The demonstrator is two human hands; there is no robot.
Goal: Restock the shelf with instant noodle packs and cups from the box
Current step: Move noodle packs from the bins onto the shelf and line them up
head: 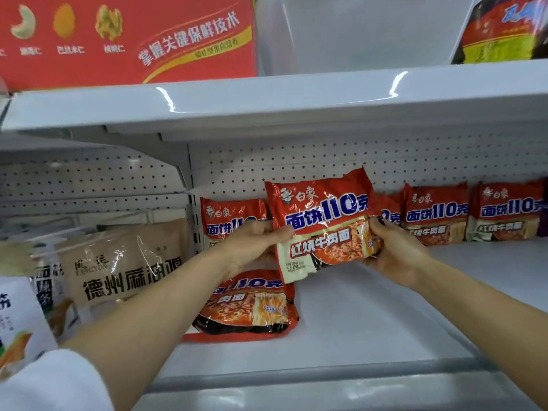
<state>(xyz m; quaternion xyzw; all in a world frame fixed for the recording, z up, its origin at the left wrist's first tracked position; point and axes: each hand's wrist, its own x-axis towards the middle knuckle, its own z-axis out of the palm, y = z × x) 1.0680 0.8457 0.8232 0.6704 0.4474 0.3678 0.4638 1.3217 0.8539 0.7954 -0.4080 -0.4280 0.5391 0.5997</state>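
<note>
**Noodle pack held over shelf**

While I watch, my left hand (252, 241) and right hand (394, 247) each pinch a side of one red noodle pack (323, 223), upright between them. Below the left hand lies a flat pack (252, 310), top hidden. Behind, standing packs (436, 215) partly covered.

Illumination is bright, even and cool, evidently from overhead: two curved white glare streaks sit on the front lip of the glossy white metal upper shelf (281, 96), and specular highlights break up the print on the red plastic-wrapped noodle pack (323, 223) held at centre. Shadows are soft and faint beneath that shelf. Wide-angle distortion bows the shelf edges, and the large red carton (127, 37) at top left reads soft, as does the frame periphery.
</note>
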